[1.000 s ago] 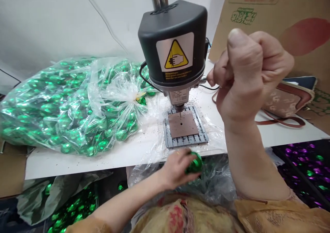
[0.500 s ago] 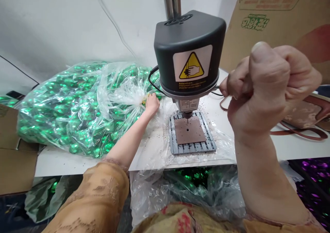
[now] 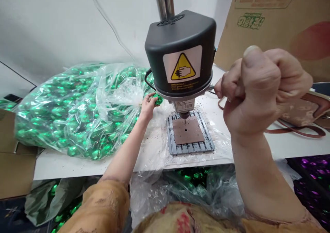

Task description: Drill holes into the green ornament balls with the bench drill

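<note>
My left hand (image 3: 147, 106) holds a shiny green faceted bead (image 3: 157, 99) in its fingertips, beside the gathered neck of a clear plastic bag (image 3: 103, 85) full of such beads. My right hand (image 3: 260, 85), closed in a fist, grips the lever (image 3: 212, 88) of a small bench drill press (image 3: 180, 37); most of the lever is hidden in the hand. Below the drill head, a thin bit (image 3: 185, 121) points down at a brown board (image 3: 190, 136) with a dark hole. The board lies on a slotted grey base plate (image 3: 171, 150), scattered with dark shavings.
A large cardboard box (image 3: 273, 26) stands at the back right, with a strapped bag (image 3: 299, 112) before it. Another carton (image 3: 15, 157) is at the left edge. Below the white table's front edge, clear plastic (image 3: 154, 195) hangs near more green pieces; purple ones lie lower right.
A green bead now shows in my left hand's fingers, where none was visible before. My right hand stays on the lever. The whole view has shifted slightly, so the drill appears further left.
</note>
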### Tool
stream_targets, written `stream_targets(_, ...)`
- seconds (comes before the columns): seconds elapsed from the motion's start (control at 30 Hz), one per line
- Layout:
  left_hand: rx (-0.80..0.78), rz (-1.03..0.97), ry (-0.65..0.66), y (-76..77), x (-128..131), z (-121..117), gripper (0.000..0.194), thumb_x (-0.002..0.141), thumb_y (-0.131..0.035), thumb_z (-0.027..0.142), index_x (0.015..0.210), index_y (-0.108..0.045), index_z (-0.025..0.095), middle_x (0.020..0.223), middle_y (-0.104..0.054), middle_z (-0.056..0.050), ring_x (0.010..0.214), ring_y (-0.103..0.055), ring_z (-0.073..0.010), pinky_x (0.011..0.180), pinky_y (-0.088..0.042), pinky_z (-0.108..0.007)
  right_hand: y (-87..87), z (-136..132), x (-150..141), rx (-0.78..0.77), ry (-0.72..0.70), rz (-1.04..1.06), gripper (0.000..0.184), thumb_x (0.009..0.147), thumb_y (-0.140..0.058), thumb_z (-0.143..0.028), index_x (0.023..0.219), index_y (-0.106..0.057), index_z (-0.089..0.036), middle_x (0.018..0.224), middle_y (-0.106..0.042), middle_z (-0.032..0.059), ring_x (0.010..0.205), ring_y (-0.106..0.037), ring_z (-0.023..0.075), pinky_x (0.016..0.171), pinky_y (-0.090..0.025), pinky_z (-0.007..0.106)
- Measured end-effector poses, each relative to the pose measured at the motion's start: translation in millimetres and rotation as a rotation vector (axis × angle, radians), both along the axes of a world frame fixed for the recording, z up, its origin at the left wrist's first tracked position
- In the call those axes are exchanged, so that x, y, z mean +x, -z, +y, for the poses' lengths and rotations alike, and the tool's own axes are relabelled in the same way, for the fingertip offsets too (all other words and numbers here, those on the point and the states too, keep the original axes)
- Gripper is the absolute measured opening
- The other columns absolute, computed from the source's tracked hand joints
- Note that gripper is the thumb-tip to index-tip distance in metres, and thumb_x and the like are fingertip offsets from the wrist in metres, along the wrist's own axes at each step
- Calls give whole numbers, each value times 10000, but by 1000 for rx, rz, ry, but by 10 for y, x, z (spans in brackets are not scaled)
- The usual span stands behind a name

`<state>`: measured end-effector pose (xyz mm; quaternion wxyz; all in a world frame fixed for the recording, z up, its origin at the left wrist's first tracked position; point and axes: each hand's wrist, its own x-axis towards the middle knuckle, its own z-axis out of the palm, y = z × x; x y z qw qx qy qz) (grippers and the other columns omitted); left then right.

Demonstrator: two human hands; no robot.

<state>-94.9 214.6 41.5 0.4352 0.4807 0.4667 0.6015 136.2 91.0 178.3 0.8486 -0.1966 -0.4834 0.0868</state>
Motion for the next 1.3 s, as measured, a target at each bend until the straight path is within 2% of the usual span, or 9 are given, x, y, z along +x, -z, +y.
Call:
stream_targets(0.17,-81,-103,150,63,60,-882,472,720,-811,403,1057,-514,257,923,-667,5,787,-654,-132,698,-529,-259,8,-8,-14,-23,19,19,512,858,-669,-327,496,-329,-204,413,-323,-60,377,-315,66,394,-269,291)
stream_targets(0.23,-98,-86,166,135,155,-1132,471,755,-790,463,1064,-495,263,939,-661,3,786,-652,-130,693,-523,-256,16,-7,-11,-30,16,23,510,860,-666,-329,497,-330,-205,414,-325,-59,379,-310,68,395,-271,294)
stream_targets(0.3,-88,-51,184,215,267,-1267,473,770,-781,508,1052,-493,260,920,-646,7,786,-641,-125,693,-516,-251,31,2,-1,-16,5,27,498,860,-664,-320,499,-340,-207,413,-333,-59,375,-300,71,391,-265,301)
stream_targets(0.43,6,45,211,339,464,-1282,526,703,-842,538,987,-519,236,910,-625,0,841,-627,-130,752,-521,-260,69,25,21,3,-7,11,490,864,-659,-320,502,-351,-202,415,-327,-59,372,-305,68,395,-248,296)
stream_targets(0.57,45,88,251,400,565,-1210,569,699,-843,562,1033,-524,230,1030,-658,-43,928,-663,-168,829,-550,-320,80,6,11,-17,9,-14,518,879,-640,-380,507,-329,-200,426,-305,-55,383,-295,64,409,-249,292)
stream_targets(0.77,81,69,359,449,598,-1168,602,714,-859,510,1136,-534,231,1137,-681,-84,1071,-684,-226,953,-552,-404,69,-66,-1,-69,3,-28,547,864,-648,-435,547,-264,-210,460,-279,-49,399,-309,80,415,-266,306)
stream_targets(0.93,88,69,408,479,611,-1141,627,697,-875,496,1165,-555,229,1235,-661,-110,1191,-647,-262,1054,-520,-458,89,-48,8,-25,-28,-25,502,885,-628,-354,564,-269,-213,465,-285,-56,403,-298,75,413,-278,298)
stream_targets(1.1,94,94,436,513,602,-1164,578,697,-877,471,1107,-558,218,1263,-641,-109,1237,-623,-263,1112,-479,-471,78,-65,-9,-14,-13,-31,512,898,-613,-332,561,-249,-206,466,-277,-58,398,-278,59,406,-266,282)
stream_targets(1.3,130,204,434,487,611,-1228,553,752,-837,448,1153,-529,225,1282,-616,-121,1257,-596,-265,1117,-459,-467,78,-91,-2,-72,-7,-7,530,877,-640,-369,544,-256,-216,457,-275,-53,400,-274,67,408,-262,300)
